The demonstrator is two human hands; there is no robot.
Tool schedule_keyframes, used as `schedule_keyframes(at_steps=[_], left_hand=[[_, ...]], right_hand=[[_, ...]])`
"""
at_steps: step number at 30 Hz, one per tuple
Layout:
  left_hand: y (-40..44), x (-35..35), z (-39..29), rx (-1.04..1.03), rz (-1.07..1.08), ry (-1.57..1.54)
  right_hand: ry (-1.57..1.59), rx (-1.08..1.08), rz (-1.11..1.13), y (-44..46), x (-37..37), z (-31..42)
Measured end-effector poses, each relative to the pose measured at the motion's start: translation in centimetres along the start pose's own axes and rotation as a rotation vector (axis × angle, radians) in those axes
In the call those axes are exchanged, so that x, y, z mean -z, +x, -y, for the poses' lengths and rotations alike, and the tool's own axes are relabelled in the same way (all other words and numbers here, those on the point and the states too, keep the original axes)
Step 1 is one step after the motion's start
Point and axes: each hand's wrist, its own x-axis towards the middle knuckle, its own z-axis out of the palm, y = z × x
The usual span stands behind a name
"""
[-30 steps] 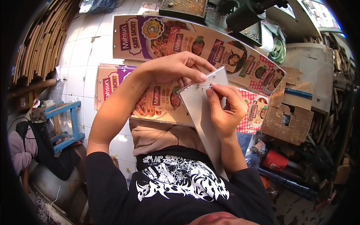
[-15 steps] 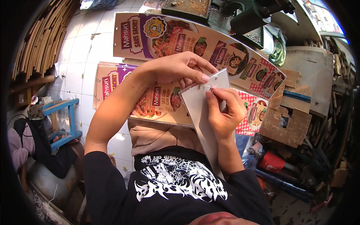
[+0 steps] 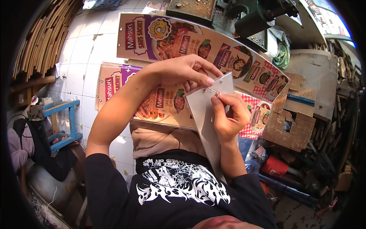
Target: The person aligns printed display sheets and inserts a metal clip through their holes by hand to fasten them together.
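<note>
My left hand (image 3: pixel 190 72) grips the top corner of a long grey panel (image 3: pixel 209 118), its thumb on the front edge and the other fingers partly hidden behind. Small metal studs sit near the panel's upper end. Between the thumb and forefinger of my right hand (image 3: pixel 230 114) is a thin bent metal wire (image 3: pixel 213 91), whose far end lies by a stud. The panel slants down toward my shirt. Beneath my hands lies a stack of printed panels (image 3: pixel 183 118), and a longer printed panel (image 3: pixel 209 42) lies beyond it.
A green machine (image 3: pixel 251 23) with a metal tray (image 3: pixel 192 9) stands at the back. Cut cardboard (image 3: pixel 291 129) lies on the right, near a red object (image 3: pixel 275 166). Wooden strips (image 3: pixel 45 42) and a blue frame (image 3: pixel 70 122) are on the left.
The wire has shifted its angle between my right fingers, and my right hand has moved slightly down. My left hand keeps its hold on the panel.
</note>
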Motion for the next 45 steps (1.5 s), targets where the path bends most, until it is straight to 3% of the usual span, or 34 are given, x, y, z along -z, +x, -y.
schedule_keyframes(at_steps=[8,13,19,45], left_hand=[[-0.2,-0.4,-0.8,0.015,-0.028,0.032],[-0.3,0.0,-0.9,-0.015,0.057,0.085],[-0.1,-0.6,-0.6,0.001,0.012,0.154],[-0.2,-1.4,0.3,-0.035,-0.083,0.261]], right_hand=[[0.084,0.072,-0.015,-0.3,0.3,-0.2],[0.314,-0.167,-0.109,-1.0,0.4,-1.3],[0.422,-0.269,-0.117,-1.1,0.2,-1.4],[0.462,-0.344,-0.113,-0.7,0.0,-1.7]])
